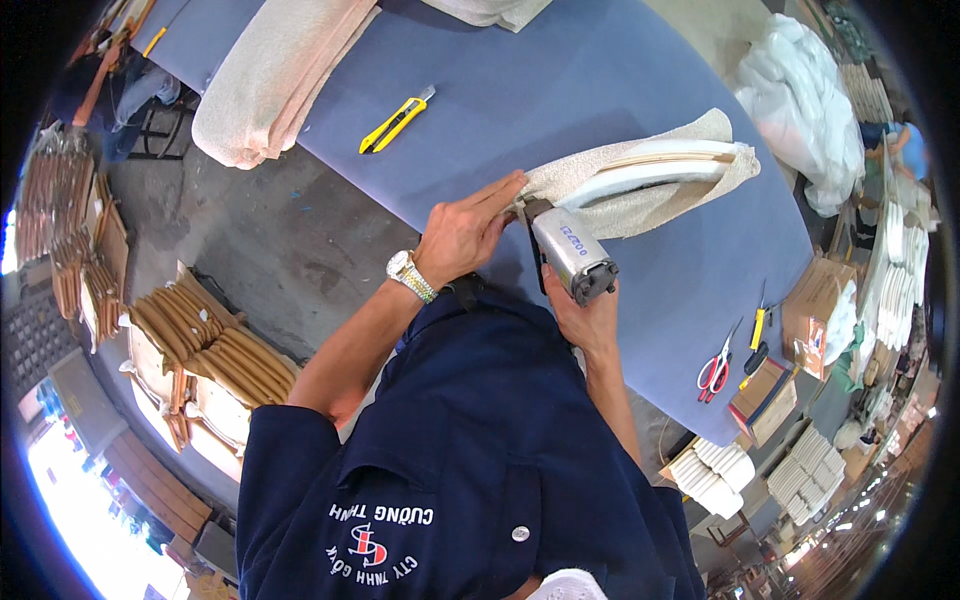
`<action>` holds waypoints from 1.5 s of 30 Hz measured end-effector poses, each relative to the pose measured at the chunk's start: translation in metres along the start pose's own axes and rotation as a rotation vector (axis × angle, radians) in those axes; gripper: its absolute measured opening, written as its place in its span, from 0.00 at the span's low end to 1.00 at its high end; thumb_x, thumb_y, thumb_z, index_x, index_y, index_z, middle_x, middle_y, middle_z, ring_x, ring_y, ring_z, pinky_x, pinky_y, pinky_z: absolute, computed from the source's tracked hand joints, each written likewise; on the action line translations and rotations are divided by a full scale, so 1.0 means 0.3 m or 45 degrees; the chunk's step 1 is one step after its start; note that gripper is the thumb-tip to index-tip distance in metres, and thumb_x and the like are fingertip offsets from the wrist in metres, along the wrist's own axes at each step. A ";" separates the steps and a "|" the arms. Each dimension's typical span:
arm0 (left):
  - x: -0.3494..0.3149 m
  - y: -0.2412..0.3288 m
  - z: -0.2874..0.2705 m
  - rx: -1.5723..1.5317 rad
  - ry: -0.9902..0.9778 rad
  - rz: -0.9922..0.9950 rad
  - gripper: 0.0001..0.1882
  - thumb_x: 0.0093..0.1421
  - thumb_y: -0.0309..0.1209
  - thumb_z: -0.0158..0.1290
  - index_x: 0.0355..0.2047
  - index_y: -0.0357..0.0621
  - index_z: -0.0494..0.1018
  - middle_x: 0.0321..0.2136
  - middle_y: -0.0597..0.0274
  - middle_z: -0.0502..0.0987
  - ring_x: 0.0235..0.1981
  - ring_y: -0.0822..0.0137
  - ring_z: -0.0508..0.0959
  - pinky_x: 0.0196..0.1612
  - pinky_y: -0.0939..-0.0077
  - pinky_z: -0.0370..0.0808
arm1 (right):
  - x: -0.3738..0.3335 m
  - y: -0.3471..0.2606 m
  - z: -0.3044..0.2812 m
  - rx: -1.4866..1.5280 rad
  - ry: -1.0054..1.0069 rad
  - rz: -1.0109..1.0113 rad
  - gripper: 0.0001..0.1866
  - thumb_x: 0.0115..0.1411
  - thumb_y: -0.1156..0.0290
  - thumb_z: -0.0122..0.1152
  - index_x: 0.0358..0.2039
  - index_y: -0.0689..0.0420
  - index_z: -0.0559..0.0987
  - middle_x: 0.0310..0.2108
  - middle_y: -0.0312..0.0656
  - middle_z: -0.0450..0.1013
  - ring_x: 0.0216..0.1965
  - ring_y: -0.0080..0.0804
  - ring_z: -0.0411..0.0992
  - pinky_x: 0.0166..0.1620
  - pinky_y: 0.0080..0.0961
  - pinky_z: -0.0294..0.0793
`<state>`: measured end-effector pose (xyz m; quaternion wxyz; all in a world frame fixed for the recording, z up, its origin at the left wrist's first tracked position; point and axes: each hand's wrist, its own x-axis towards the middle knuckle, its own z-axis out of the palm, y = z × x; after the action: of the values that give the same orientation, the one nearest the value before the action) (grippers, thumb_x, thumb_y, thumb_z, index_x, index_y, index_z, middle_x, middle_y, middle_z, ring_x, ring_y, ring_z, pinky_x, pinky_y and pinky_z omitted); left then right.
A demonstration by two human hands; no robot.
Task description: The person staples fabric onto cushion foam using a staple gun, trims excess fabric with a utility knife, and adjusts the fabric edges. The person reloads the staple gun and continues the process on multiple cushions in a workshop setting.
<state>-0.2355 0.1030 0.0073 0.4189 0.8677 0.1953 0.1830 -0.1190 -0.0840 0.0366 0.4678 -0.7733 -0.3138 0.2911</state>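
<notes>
My right hand is wrapped round a silver pneumatic staple gun, whose nose is at the near left end of a curved padded piece. That piece has a wooden strip and white foam, with beige fabric partly folded round it. My left hand, with a watch on its wrist, presses its fingers together on the fabric at the same end. The fingertips are close to the gun's nose, and their undersides are hidden. The piece lies on a blue-grey table.
A yellow utility knife lies left of the work. Stacked beige fabric covers the far left of the table. Red-handled scissors and a cardboard box are at right, near white plastic wrapping. Wooden parts are piled at left.
</notes>
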 end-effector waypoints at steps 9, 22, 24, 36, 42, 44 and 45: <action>0.007 0.002 0.003 0.011 -0.013 -0.049 0.33 0.55 0.17 0.57 0.63 0.48 0.72 0.61 0.56 0.75 0.56 0.53 0.79 0.53 0.66 0.82 | 0.001 -0.007 0.028 0.018 -0.011 -0.010 0.19 0.55 0.78 0.69 0.48 0.64 0.78 0.39 0.52 0.81 0.41 0.43 0.82 0.45 0.30 0.78; 0.014 0.012 0.010 -0.056 -0.003 -0.101 0.35 0.52 0.13 0.55 0.63 0.44 0.72 0.61 0.52 0.76 0.59 0.51 0.78 0.57 0.65 0.80 | 0.023 -0.008 0.040 0.084 -0.031 -0.028 0.22 0.52 0.79 0.67 0.50 0.62 0.76 0.39 0.54 0.79 0.43 0.57 0.80 0.45 0.35 0.78; 0.006 0.013 0.021 -0.052 0.053 -0.093 0.36 0.51 0.11 0.54 0.63 0.44 0.73 0.61 0.51 0.76 0.59 0.52 0.78 0.58 0.65 0.79 | 0.028 -0.032 0.040 0.056 -0.050 -0.028 0.23 0.53 0.79 0.66 0.50 0.61 0.76 0.40 0.54 0.79 0.44 0.58 0.79 0.45 0.36 0.78; -0.007 0.019 0.019 -0.096 0.072 -0.125 0.34 0.54 0.14 0.58 0.64 0.44 0.72 0.60 0.49 0.75 0.59 0.49 0.78 0.57 0.63 0.78 | 0.033 -0.041 0.033 -0.104 -0.046 -0.104 0.22 0.56 0.77 0.68 0.52 0.66 0.77 0.39 0.52 0.82 0.41 0.41 0.83 0.44 0.31 0.79; -0.038 -0.009 0.040 -0.039 0.070 -0.126 0.32 0.60 0.27 0.63 0.65 0.45 0.70 0.61 0.49 0.75 0.56 0.47 0.79 0.56 0.60 0.79 | -0.011 0.001 0.026 -0.082 -0.050 0.000 0.24 0.52 0.79 0.69 0.51 0.63 0.77 0.40 0.54 0.80 0.44 0.53 0.81 0.45 0.34 0.79; -0.036 -0.008 0.041 -0.012 0.049 -0.138 0.31 0.60 0.28 0.63 0.64 0.45 0.70 0.61 0.49 0.74 0.56 0.46 0.79 0.56 0.59 0.79 | -0.022 0.001 0.020 -0.071 -0.042 0.023 0.23 0.53 0.78 0.69 0.51 0.63 0.77 0.41 0.53 0.80 0.43 0.50 0.81 0.46 0.33 0.78; -0.034 -0.005 0.041 0.002 0.036 -0.143 0.31 0.60 0.28 0.63 0.64 0.45 0.70 0.61 0.49 0.74 0.56 0.46 0.79 0.56 0.59 0.79 | -0.027 0.000 0.016 -0.071 -0.040 0.027 0.23 0.53 0.78 0.69 0.51 0.63 0.77 0.40 0.53 0.80 0.43 0.49 0.82 0.46 0.33 0.78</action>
<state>-0.2387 0.0908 -0.0025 0.4252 0.8529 0.2498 0.1715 -0.1279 -0.0876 0.0360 0.4379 -0.7846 -0.3211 0.2993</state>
